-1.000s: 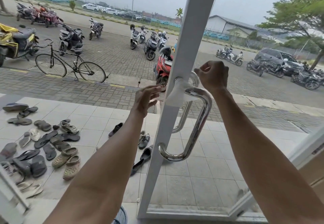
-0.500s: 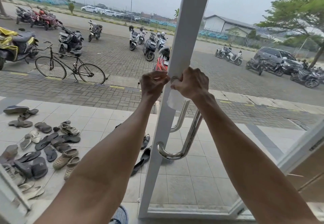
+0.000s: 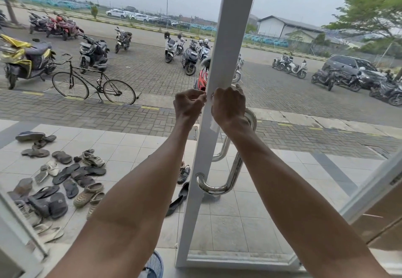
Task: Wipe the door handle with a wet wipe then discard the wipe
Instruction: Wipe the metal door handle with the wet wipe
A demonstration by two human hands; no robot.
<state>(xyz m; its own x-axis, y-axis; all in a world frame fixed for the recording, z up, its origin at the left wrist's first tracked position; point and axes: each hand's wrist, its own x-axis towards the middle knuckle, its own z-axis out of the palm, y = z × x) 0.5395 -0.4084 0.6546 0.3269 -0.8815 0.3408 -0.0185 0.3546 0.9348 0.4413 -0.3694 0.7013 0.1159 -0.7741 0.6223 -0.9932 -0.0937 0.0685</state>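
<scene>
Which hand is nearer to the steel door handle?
Right. The right hand curls over the top bend of the door handle; the left hand is across the white door frame, apart from it.

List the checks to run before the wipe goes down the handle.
1. Wipe in the right hand: ok, a tail hangs below the hand.
2. Right hand at the top of the handle: ok, curled round the upper bend.
3. Left hand pinching the wipe's other end: cannot tell, white against the white door frame.
4. Handle shaft free below the hands: ok, bare down to the lower bend.
5. Bin in view: cannot tell; a blue slatted thing at the bottom edge may be one.
</scene>
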